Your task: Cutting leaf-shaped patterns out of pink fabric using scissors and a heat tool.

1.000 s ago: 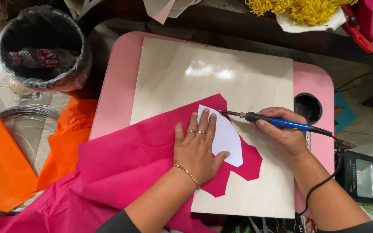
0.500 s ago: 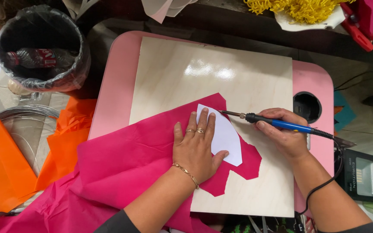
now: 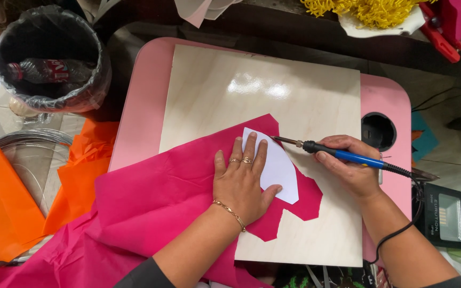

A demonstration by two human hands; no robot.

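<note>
- Left hand (image 3: 241, 184) flat and spread wide, palm down, pressing a white paper template (image 3: 276, 166) onto magenta fabric (image 3: 161, 197); nothing gripped, only pinned under the fingers (two rings and a thin bracelet showing).
- Right hand (image 3: 350, 168) closed around a blue-handled soldering iron (image 3: 342, 155), held like a pen, metal tip pointing left and meeting the upper right edge of the template.
- Template lying near the middle of a pale wooden board (image 3: 273, 90), partly covered by the left hand's fingers, its right side bare.
- Magenta fabric spread over the board's lower left part and spilling off toward the lower left corner of the view; ragged cut edge visible just right of the template.
- Board resting on a pink tabletop (image 3: 145, 112) with a round hole (image 3: 378, 130) near its right edge.
- Orange fabric (image 3: 6, 202) heaped to the left, touching the magenta piece.
- Bin lined with a black bag (image 3: 49, 58) at upper left, a plastic bottle inside.
- Small black flood lamp (image 3: 444, 213) at right, beside the right forearm; yellow fringed material (image 3: 369, 10) along the top edge.
</note>
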